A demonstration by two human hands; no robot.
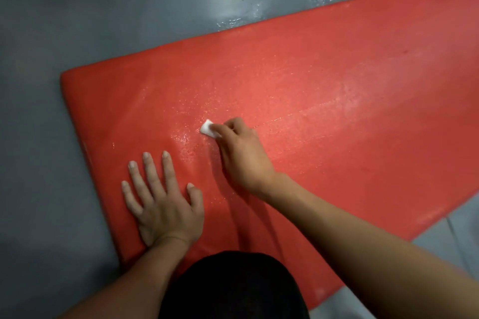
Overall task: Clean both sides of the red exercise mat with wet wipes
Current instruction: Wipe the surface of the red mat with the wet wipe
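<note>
2 hands on the glistening red foam mat (337, 90): left hand (162, 202) flat, right hand (242, 158) grip pinching a folded white wipe (207, 129).

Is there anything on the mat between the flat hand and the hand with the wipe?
No, only bare, wet-looking red exercise mat lies between the left hand and the right hand holding the wet wipe, seen from the head view.
</note>
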